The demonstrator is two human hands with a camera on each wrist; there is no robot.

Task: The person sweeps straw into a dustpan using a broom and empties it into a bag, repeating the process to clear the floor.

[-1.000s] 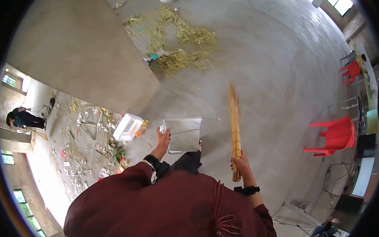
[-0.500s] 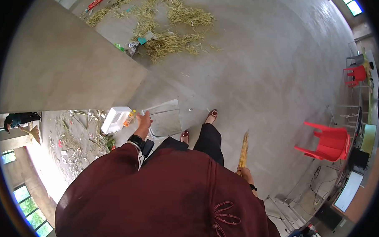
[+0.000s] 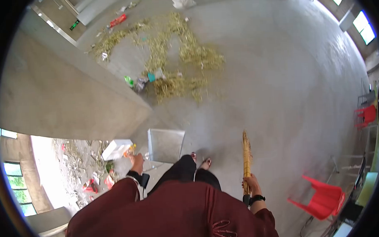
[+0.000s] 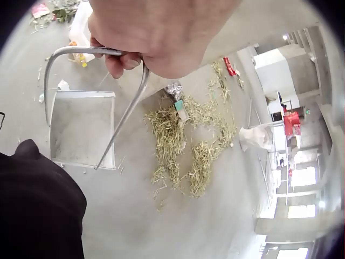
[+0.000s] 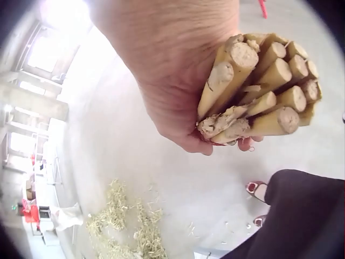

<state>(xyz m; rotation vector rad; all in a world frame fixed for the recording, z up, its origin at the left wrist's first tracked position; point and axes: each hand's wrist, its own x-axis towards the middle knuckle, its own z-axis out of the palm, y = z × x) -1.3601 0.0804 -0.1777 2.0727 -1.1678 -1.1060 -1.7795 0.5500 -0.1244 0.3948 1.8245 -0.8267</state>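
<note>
- I saw the widest thing, loose straw (image 3: 200,55), strewn on the floor beyond the dustpan (image 3: 166,145), probably where it had been dropped.
- The stalk broom (image 3: 246,164) lay well to the dustpan's right, pointing forward; I judged that this kept the two from knocking together.
- The dustpan sat ahead of the left leg; I couldn't tell whether it touched the floor.
- A white foam box (image 3: 116,150) stood just left of the dustpan, for no reason I could see.
- Right of the dustpan, the right hand (image 3: 252,184) wrapped round the broom near its cut ends, likely for reach.
- The left hand (image 3: 137,163) curled round the dustpan's metal handle (image 4: 81,49), presumably to spare bending.
</note>
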